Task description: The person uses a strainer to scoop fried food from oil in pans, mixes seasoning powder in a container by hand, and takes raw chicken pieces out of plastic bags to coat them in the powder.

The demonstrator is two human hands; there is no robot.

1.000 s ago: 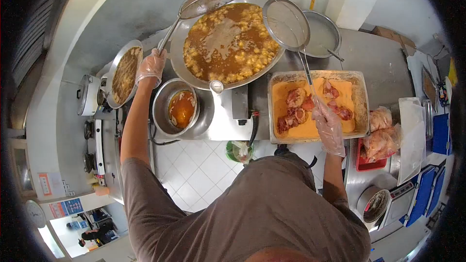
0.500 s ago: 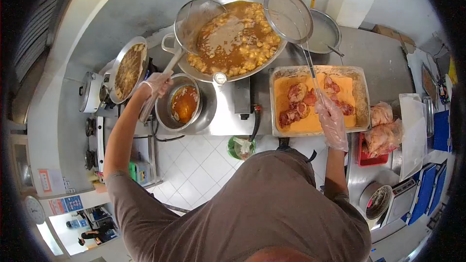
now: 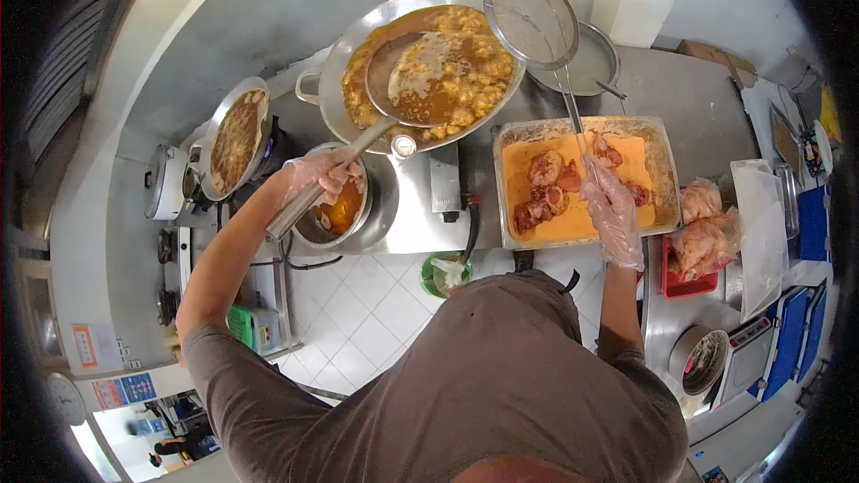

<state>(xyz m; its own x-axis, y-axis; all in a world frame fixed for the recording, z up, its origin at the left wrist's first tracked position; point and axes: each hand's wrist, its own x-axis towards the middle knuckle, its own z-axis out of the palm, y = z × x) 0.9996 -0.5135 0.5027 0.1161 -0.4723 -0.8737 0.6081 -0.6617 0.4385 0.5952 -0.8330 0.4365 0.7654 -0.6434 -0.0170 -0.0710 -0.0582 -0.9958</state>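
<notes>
In a clear plastic glove, my left hand [image 3: 319, 172] grips the long handle of a skimmer [image 3: 369, 137]. Its round head lies in the oil and fried pieces [image 3: 465, 80] inside the large wok [image 3: 323, 94]. My right hand [image 3: 612, 215], gloved too, holds a mesh strainer [image 3: 533, 20] by its thin handle. That strainer is raised over the back of the counter, beside the wok and partly above a bowl of pale liquid [image 3: 591, 67]. Below the right hand sits a metal tray [image 3: 667, 174] of orange powder with raw meat pieces [image 3: 540, 206] in it.
A thermometer dial [image 3: 403, 145] is at the wok's front rim. Left of it stand a metal bowl of oil [image 3: 333, 231] and a second pan [image 3: 240, 139]. Bagged raw meat [image 3: 707, 241] rests by a red tray [image 3: 684, 284]. On the floor is a green bin [image 3: 438, 279].
My left hand has moved right and a little down, and the skimmer head has gone from the wok's left rim into the oil. My right hand and its strainer have barely moved.
</notes>
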